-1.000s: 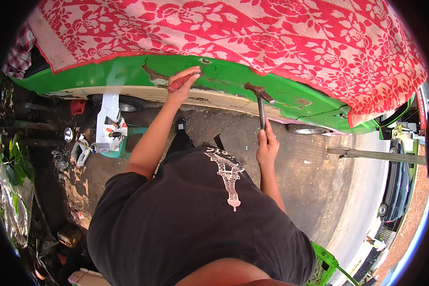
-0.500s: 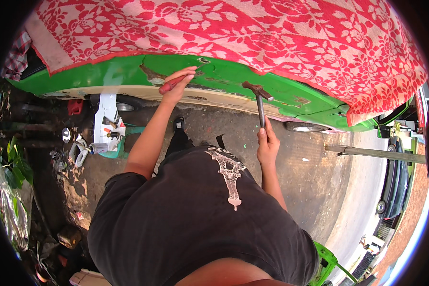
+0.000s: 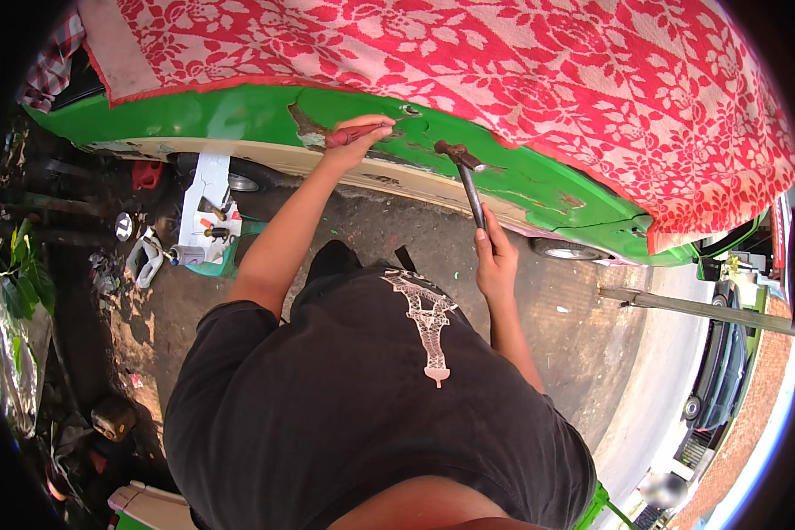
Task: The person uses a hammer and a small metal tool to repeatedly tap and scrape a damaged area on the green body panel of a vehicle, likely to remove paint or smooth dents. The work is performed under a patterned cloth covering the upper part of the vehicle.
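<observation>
My left hand point(image 3: 352, 152) is closed around the red handle of a screwdriver point(image 3: 348, 135). Its thin shank points right, toward a small round opening point(image 3: 412, 111) in the green car body panel point(image 3: 238, 122); whether the tip touches the metal I cannot tell. In my right hand point(image 3: 498, 258), fingers wrap the lower handle of a hammer point(image 3: 470, 185). The hammer's rusty head is raised in front of the panel, to the right of my left hand and apart from the screwdriver. Chipped paint and bare patches point(image 3: 311, 128) mark the panel around my hands.
A red and pink floral blanket point(image 3: 468, 53) drapes over the car. On the left, a teal stool point(image 3: 221, 265) carries a white sheet and tools near a car wheel point(image 3: 243, 183). A wooden post point(image 3: 698, 307) and a parked dark car point(image 3: 720, 353) are to the right.
The whole view has shifted a little, so the car sits further right. The hammer has come left, closer to the screwdriver. Both hands keep their holds.
</observation>
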A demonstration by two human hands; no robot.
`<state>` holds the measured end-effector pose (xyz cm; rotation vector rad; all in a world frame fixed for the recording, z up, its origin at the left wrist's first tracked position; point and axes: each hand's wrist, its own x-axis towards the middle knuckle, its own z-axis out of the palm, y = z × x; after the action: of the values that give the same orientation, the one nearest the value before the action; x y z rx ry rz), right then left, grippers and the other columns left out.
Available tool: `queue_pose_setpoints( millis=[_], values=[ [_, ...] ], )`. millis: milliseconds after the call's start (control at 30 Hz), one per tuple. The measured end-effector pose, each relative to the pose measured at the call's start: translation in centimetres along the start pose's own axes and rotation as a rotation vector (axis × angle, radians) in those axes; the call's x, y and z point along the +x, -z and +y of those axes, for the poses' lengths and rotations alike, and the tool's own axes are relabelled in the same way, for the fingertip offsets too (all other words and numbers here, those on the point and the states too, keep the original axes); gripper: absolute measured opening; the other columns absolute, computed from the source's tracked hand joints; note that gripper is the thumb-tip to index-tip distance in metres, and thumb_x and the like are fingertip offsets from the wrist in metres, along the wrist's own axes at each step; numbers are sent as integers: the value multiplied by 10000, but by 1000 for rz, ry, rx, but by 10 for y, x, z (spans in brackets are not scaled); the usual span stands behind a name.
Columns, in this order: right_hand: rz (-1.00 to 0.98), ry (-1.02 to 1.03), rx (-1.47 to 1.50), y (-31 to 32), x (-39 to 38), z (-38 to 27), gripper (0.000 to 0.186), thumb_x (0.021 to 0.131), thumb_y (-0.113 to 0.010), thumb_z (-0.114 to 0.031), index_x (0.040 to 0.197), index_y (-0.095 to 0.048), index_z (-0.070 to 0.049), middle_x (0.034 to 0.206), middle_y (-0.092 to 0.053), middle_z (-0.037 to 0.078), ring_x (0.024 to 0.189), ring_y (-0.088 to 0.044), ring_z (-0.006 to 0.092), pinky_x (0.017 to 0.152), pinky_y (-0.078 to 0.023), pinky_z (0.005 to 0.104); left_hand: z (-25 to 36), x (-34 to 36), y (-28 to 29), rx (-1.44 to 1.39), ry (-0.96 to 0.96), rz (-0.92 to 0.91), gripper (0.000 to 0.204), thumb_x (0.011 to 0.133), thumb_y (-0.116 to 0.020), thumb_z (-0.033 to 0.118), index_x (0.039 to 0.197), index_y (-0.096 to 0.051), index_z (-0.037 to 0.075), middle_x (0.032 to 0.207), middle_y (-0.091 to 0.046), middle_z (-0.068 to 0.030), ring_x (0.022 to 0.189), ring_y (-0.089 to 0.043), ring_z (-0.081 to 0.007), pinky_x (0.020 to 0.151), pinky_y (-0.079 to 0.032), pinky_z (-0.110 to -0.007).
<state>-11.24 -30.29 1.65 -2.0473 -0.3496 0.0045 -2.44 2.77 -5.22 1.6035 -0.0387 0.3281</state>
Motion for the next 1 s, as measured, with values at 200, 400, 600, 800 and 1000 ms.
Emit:
queue_pose_setpoints(
  millis=[200,400,600,800,1000],
  values=[
    [-176,294,-248,-26,19,-82,495,892,-594,-19,1358,-606,-186,805,-627,99,700,-633,225,661,-510,316,-6,12,12,-180,-46,-111,143,897,-725,155,998,-731,54,949,-705,2,852,-625,-81,762,-505,-238],
    [-257,574,-426,-65,29,-159,645,781,-605,-4,1341,-611,-326,709,-513,63,607,-573,264,522,-484,434,18,15,13,-61,27,-113,153,897,-722,153,983,-712,27,940,-695,3,876,-593,-63,791,-485,-243],
    [-257,277,-672,-79,27,-167,565,858,-603,-16,1355,-602,-284,735,-536,71,593,-571,277,551,-487,402,5,20,14,-34,86,-140,160,892,-732,177,988,-719,51,917,-703,9,860,-612,-65,787,-498,-243],
    [-234,306,-590,-83,20,-178,559,887,-590,-31,1377,-576,-299,731,-532,93,619,-584,292,567,-472,421,-9,24,14,-227,63,-162,168,881,-744,168,1006,-725,56,929,-721,-15,848,-643,-88,791,-518,-237],
    [-140,157,-515,-83,9,-164,530,886,-602,-23,1362,-597,-257,722,-530,89,609,-567,285,583,-473,400,-31,21,4,-51,-148,-105,123,857,-756,118,961,-740,53,940,-733,-52,837,-669,-126,778,-536,-260]
  ],
)
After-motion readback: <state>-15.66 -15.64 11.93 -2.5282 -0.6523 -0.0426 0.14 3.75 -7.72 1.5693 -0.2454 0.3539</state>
